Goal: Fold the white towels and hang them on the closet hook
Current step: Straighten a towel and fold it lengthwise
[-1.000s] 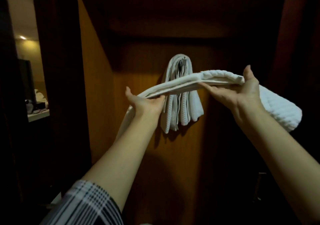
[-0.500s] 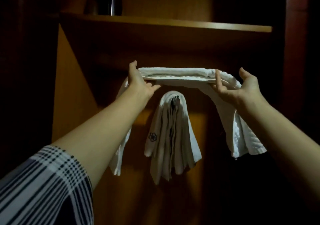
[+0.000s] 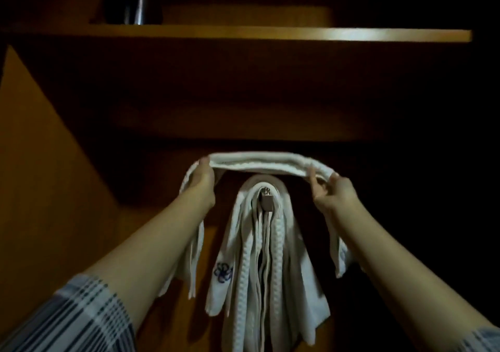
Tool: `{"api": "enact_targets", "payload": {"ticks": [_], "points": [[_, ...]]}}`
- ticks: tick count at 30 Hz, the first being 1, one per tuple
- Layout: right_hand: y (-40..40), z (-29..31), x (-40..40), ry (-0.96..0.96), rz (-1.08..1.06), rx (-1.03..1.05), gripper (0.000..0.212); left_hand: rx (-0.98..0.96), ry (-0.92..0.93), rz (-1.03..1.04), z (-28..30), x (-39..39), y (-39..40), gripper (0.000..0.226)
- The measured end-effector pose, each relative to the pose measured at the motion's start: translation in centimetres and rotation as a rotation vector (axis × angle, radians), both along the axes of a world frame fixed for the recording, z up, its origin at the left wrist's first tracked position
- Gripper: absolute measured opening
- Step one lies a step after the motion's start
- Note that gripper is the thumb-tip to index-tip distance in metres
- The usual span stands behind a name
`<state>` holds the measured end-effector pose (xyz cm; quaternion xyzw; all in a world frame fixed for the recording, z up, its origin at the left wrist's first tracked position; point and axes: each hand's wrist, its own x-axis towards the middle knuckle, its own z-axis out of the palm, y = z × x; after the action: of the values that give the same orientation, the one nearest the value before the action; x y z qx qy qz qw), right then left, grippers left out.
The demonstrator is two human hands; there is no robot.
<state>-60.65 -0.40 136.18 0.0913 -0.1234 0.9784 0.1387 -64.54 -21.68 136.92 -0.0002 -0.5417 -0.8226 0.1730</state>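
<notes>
1. Hands: the left hand and the right hand are raised well apart, each clamped on one end of a folded white towel, thumbs under and fingers curled over the roll. The middle span is stretched level between the hands; the loose ends hang down behind each wrist.

2. Directly below the span, midway between the hands: the metal closet hook, its tip showing just under the held towel. Whether the span touches it cannot be told.

3. Below the hook: hung towels, several white layers already draped over it, one bearing a dark embroidered mark.

4. Above the hands: a wooden shelf with a dark object standing on it.

5. Risks, as judged:
   - The hook looks crowded; a span lowered off centre would probably catch only on cloth and slide off.
   - Unequal hanging ends could drag the towel towards the heavier side once both grips loosen.
   - Pressing down on the pile may dislodge a layer already hung.
   - Dim light hides the hook tip, making aim uncertain.
</notes>
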Motion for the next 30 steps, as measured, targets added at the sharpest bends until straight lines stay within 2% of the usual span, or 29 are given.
{"api": "enact_targets", "payload": {"ticks": [2,4,5,7,8,9,10,12,13,15,17,19,20,22,24,25,27,30], "points": [[0.0,-2.9,-1.4,-0.077,0.012,0.012,0.042,-0.116,-0.060,-0.048,-3.7,-0.5,0.2,0.054],[0.0,-5.5,-1.9,-0.117,0.064,0.041,0.039,-0.238,-0.044,-0.145,-7.1,-0.3,0.8,0.053],[-0.2,-6.5,-1.9,-0.119,0.077,0.105,0.037,-0.312,-0.008,-0.174,-8.4,-0.2,1.1,0.050],[-0.7,-7.8,-1.3,-0.154,0.000,0.409,0.029,-0.497,0.128,-0.108,-10.5,-0.2,1.4,0.033],[-1.0,-8.3,-0.9,-0.176,-0.131,0.633,0.022,-0.615,0.233,0.018,-11.3,-0.4,1.2,0.022],[-1.2,-9.0,-0.7,-0.188,-0.357,0.886,0.014,-0.729,0.341,0.196,-11.9,-0.6,0.8,0.013],[-1.2,-9.6,-0.7,-0.172,-0.674,1.130,0.009,-0.827,0.448,0.390,-12.3,-0.7,0.3,0.013],[-1.1,-10.7,-1.1,-0.102,-1.311,1.483,0.015,-0.979,0.598,0.691,-12.6,-0.9,-0.2,0.038],[-1.3,-10.9,-1.2,-0.088,-1.514,1.571,0.028,-1.021,0.619,0.755,-12.8,-1.4,-0.3,0.056],[-1.8,-10.9,-2.1,-0.102,-1.688,1.681,0.060,-1.082,0.580,0.743,-12.7,-2.3,-0.3,0.087],[-1.8,-10.7,-3.3,-0.108,-1.698,1.902,0.087,-1.167,0.573,0.672,-12.7,-3.4,-0.3,0.101],[-1.0,-10.6,-4.6,-0.035,-1.682,2.136,0.096,-1.278,0.667,0.603,-12.5,-4.3,-0.3,0.112],[-0.4,-10.4,-5.3,0.008,-1.653,2.188,0.100,-1.331,0.724,0.563,-12.3,-4.8,-0.5,0.112],[0.8,-9.4,-6.4,0.075,-1.605,2.230,0.110,-1.397,0.769,0.468,-11.4,-5.7,-0.8,0.094],[1.7,-7.7,-7.3,0.100,-1.607,2.299,0.117,-1.406,0.674,0.441,-9.8,-6.6,-1.1,0.071],[2.0,-6.9,-7.6,0.091,-1.619,2.345,0.119,-1.437,0.624,0.477,-8.9,-7.0,-1.1,0.070],[2.3,-5.7,-7.8,0.066,-1.643,2.408,0.123,-1.518,0.574,0.525,-7.6,-7.3,-1.1,0.084],[2.1,-6.9,-6.9,0.121,-1.582,2.439,0.117,-1.489,0.590,0.377,-8.4,-6.3,-1.0,0.088]]}}
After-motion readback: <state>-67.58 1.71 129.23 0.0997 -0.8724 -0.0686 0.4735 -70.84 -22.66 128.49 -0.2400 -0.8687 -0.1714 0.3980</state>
